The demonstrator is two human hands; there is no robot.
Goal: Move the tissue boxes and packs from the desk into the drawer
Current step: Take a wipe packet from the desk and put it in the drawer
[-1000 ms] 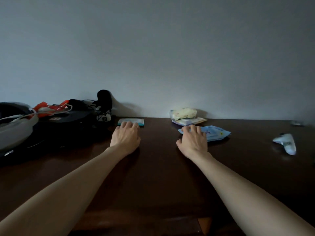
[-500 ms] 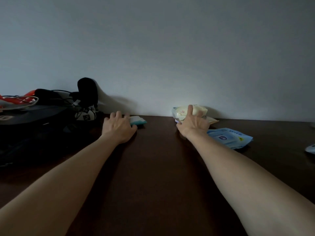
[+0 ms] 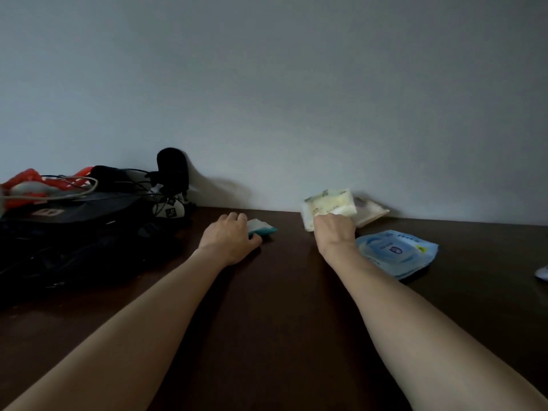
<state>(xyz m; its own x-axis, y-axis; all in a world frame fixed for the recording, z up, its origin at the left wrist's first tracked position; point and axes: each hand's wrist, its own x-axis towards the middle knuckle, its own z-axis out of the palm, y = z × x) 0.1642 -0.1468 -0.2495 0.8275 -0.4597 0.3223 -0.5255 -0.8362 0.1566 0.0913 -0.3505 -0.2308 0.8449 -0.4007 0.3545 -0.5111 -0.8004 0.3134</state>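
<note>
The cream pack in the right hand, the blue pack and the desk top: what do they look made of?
Cream pack: apparently soft plastic film, since it bends and creases in the right hand.
Blue pack: glossy printed plastic film, going by its sheen and crimped edge.
Desk: dark brown wood or wood-look veneer with a smooth, slightly reflective finish; the dim light leaves that open.

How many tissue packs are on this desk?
4: yellow pack in the right hand, tan pack behind it, blue pack at right, teal pack under the left hand.

Bare desk point(image 3: 281, 292) between cluttered sides
</note>
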